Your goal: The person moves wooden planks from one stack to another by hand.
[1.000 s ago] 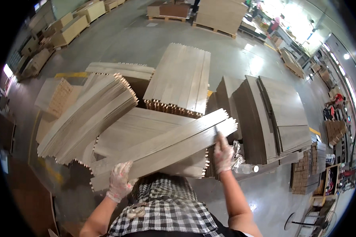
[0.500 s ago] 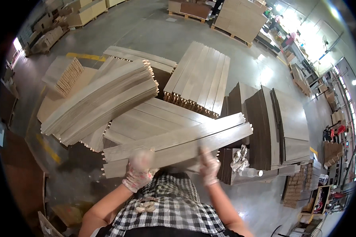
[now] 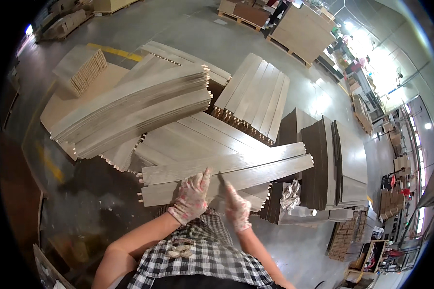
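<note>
Two grey wood-grain boards, a far board (image 3: pixel 221 160) and a near board (image 3: pixel 274 172), lie side by side across the stack before me, pale dowels showing at their ends. My left hand (image 3: pixel 190 196), in a white patterned glove, rests on the near board, index finger stretched toward the seam. Gloved likewise, my right hand (image 3: pixel 237 208) is closed at the board's near edge. From its fingers a small dark thin tool (image 3: pixel 221 178) points at the seam; its exact kind is unclear. Under these boards lies a wider layer of similar boards (image 3: pixel 197 132).
A fanned board stack (image 3: pixel 135 106) leans at the left and another stack (image 3: pixel 255 94) stands beyond. Dark panels (image 3: pixel 354 159) stand upright at the right, near crumpled silver wrapping (image 3: pixel 290 195) and a clear bottle (image 3: pixel 303 212). Loaded pallets (image 3: pixel 301 31) stand farther off.
My right hand has moved left along the near board with the dark tool. My left hand has shifted right and forward, onto the board. The view has shifted slightly.
</note>
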Demonstrator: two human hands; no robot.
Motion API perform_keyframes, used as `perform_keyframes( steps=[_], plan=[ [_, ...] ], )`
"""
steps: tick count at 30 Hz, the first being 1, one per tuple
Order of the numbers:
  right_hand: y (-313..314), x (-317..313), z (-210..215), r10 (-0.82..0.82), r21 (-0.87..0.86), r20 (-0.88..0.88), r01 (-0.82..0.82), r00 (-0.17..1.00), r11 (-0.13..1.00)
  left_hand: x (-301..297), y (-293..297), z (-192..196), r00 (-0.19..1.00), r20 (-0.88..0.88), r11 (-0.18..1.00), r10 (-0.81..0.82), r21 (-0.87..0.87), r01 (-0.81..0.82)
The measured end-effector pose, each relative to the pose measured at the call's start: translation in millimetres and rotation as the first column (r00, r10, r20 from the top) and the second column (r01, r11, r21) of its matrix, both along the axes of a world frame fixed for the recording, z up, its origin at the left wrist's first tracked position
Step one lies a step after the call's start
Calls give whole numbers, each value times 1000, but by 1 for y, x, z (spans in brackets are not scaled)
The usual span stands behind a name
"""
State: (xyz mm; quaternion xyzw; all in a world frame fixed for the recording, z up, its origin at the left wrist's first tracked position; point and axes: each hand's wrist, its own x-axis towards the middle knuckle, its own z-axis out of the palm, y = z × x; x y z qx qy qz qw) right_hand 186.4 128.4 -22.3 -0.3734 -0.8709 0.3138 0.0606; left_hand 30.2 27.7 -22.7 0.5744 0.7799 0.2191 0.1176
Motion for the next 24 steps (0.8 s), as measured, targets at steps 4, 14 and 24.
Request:
perform_keyframes(
  steps=[4, 14, 24],
  plan=[
    [100, 65, -38, -319, -127, -687, 325, 652, 937, -10, -32, 11, 956, -287, 993, 61, 116, -28],
    [-26, -6, -76, 160, 441, -206, -54, 965, 896, -48, -107, -1, 974, -121, 959, 192, 233, -160],
    [-94, -41, -87, 160, 91, -375, -136, 913, 987, -62, -143, -16, 916, 337, 856, 219, 385, -346]
  ],
)
